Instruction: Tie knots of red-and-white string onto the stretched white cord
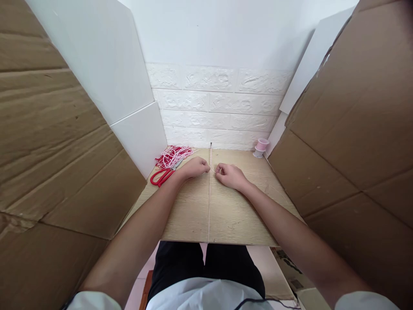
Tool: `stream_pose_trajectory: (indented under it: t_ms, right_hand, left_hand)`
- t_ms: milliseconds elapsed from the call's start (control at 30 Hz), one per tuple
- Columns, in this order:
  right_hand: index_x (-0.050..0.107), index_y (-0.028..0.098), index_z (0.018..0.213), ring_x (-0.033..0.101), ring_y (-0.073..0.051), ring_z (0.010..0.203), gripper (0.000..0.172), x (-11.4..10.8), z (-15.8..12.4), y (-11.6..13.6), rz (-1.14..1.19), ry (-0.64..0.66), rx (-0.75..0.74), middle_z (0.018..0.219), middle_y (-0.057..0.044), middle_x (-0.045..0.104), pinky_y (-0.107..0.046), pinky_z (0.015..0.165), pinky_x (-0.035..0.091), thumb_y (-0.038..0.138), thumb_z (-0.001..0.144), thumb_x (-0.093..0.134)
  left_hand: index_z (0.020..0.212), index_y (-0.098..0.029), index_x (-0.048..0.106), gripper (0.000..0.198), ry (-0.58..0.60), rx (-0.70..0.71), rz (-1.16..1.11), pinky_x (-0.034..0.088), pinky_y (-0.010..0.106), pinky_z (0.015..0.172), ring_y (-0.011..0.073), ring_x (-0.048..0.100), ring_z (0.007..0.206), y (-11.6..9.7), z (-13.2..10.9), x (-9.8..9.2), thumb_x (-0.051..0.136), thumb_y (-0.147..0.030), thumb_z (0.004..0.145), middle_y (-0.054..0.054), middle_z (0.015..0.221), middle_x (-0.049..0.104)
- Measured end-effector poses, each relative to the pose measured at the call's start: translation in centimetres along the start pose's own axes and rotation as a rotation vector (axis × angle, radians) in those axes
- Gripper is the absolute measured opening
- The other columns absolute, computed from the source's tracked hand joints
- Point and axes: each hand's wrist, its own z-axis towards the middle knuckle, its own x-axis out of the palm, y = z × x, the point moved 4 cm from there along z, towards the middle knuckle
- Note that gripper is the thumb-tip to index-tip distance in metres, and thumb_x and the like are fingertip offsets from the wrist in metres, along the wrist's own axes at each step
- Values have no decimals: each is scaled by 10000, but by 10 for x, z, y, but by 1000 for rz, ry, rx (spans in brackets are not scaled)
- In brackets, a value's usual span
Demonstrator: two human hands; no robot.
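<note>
A thin whitish cord runs straight down the middle of the wooden tabletop, from a small dark hook at the back edge to the front edge. Its upper part looks thicker and pinkish, like braided or knotted string. My left hand is closed, its fingertips pinched together right beside the cord on the left. Across from it, my right hand pinches a fine pale thread that reaches toward the cord. Whether the left fingers grip the same thread or the cord itself is too small to tell.
Behind my left forearm lie red-handled scissors, partly covered, against a pile of red and white strings. Two stacked thread spools, pink over whitish, stand at the back right. Cardboard panels flank both sides; a white brick-patterned wall closes the back.
</note>
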Motion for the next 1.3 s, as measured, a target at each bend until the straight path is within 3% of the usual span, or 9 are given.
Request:
stream_pose_trajectory:
  t_ms: [467, 900, 1300]
  right_hand:
    - [648, 228, 890, 548, -135, 687, 131, 0, 0, 1, -10, -2, 9, 811, 9, 687, -253, 570, 258, 307, 843, 555]
    - [644, 227, 898, 559, -140, 700, 135, 0, 1, 0, -13, 3, 10, 824, 3, 691, -252, 569, 254, 312, 838, 558]
    - [643, 233, 912, 563, -142, 712, 139, -1, -1, 2, -17, 12, 0, 830, 9, 691, -251, 577, 267, 314, 852, 548]
  left_hand:
    - [606, -183, 562, 176, 69, -83, -55, 185, 280, 440, 100, 315, 439, 12, 2, 2, 589, -346, 669, -30, 492, 391]
    - [594, -180, 564, 173, 67, -71, -73, 179, 274, 418, 105, 335, 434, 7, 0, 2, 591, -333, 670, -21, 491, 418]
    - [599, -173, 596, 177, 38, 5, 29, 255, 272, 487, 125, 414, 539, -1, 0, 2, 559, -326, 680, -20, 538, 461]
